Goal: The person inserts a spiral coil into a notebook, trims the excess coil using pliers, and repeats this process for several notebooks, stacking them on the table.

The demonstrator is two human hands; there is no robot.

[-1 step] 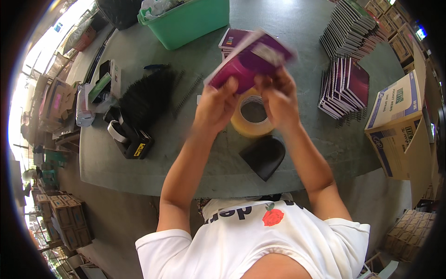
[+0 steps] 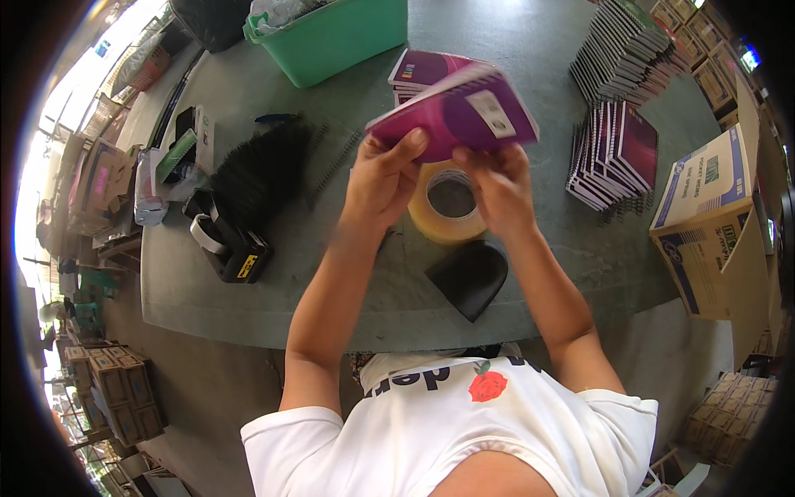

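Above the table I hold a purple notebook [image 2: 451,116] with a white label, its far edge lifted and some pages showing along it. My left hand [image 2: 383,178] grips its lower left part, thumb on the cover. At the lower right edge my right hand [image 2: 502,182] pinches the notebook; its fingers are a little blurred. Just beneath the hands lies a wide roll of clear tape [image 2: 426,219], partly covered by the right hand. Nearer to me is a black rounded flat piece [image 2: 470,277]. Behind the held notebook sits a small pile of purple notebooks [image 2: 422,68].
A heap of black spiral coils [image 2: 269,166] and a black tape dispenser [image 2: 240,253] are on the left. At the back stands a green bin [image 2: 339,45]. To the right are stacked spiral notebooks [image 2: 617,58], more purple notebooks [image 2: 633,149] and an open cardboard box [image 2: 700,224].
The purple notebook has turned and tilted so its labelled cover shows more plainly, and its right end has come lower. My right hand has shifted slightly down along its edge.
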